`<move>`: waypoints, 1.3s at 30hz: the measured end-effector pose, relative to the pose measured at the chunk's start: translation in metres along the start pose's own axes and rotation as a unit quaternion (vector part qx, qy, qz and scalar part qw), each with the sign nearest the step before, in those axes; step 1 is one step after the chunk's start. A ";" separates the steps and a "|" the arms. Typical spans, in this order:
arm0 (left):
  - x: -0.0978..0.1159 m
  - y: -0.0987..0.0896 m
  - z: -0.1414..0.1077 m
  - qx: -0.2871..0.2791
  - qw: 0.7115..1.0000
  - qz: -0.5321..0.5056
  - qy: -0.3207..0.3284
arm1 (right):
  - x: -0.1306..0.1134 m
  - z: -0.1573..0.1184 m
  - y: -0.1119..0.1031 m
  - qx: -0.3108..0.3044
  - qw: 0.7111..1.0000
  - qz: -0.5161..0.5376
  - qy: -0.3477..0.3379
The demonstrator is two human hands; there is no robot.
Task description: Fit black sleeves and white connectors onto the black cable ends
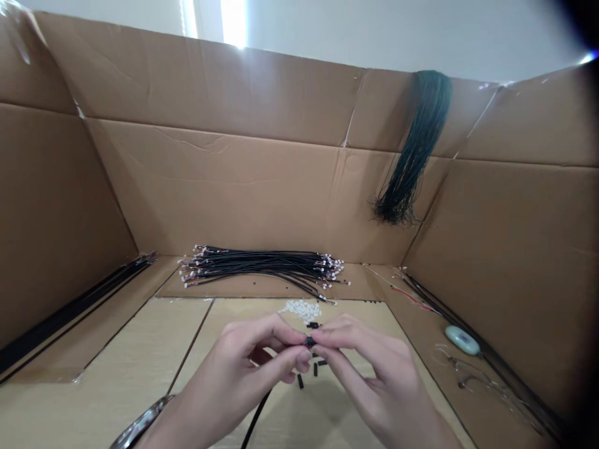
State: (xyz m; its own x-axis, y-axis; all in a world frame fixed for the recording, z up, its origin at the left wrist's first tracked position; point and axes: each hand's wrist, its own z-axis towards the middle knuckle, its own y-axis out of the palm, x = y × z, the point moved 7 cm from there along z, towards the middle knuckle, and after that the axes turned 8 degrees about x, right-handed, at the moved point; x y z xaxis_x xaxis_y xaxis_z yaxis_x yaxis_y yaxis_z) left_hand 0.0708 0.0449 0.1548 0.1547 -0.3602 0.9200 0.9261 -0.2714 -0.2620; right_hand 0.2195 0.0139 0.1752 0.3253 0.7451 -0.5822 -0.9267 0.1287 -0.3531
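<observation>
My left hand (248, 362) and my right hand (374, 362) meet at the middle, both closed in a pinch. Between their fingertips is a small black tube piece (309, 341). A black cable (256, 416) runs from under my left hand toward the near edge, and its upper end is hidden by the fingers. Whether the cable enters the tube I cannot tell. Several short black tube pieces (300, 381) lie on the table just below and behind my fingertips. Beyond them is a small pile of white connectors (303, 309).
A bundle of black cables with white plugs (262, 262) lies along the back cardboard wall (224, 187). Dark green wires (416, 149) hang over that wall. Long black cables (70, 312) line the left side. A pale oval object (462, 340) and thin wire scraps (486, 380) lie right.
</observation>
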 end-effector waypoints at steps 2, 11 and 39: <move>0.003 -0.001 -0.001 0.004 0.999 0.024 0.022 | -0.003 0.000 0.001 0.013 1.000 0.014 -0.023; 0.014 -0.006 -0.003 0.013 0.994 0.074 0.078 | -0.004 0.001 0.003 0.024 0.998 0.029 -0.056; 0.016 0.004 -0.015 -0.063 0.970 0.226 0.062 | 0.013 0.008 -0.002 -0.081 0.992 0.003 0.101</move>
State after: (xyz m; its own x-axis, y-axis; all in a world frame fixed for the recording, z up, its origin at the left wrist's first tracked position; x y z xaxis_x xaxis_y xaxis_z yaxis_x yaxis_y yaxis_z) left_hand 0.0714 0.0247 0.1643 0.4855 -0.5710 0.6620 0.7223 -0.1647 -0.6717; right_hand 0.2242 0.0283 0.1740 0.3666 0.5967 -0.7138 -0.8915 0.0058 -0.4530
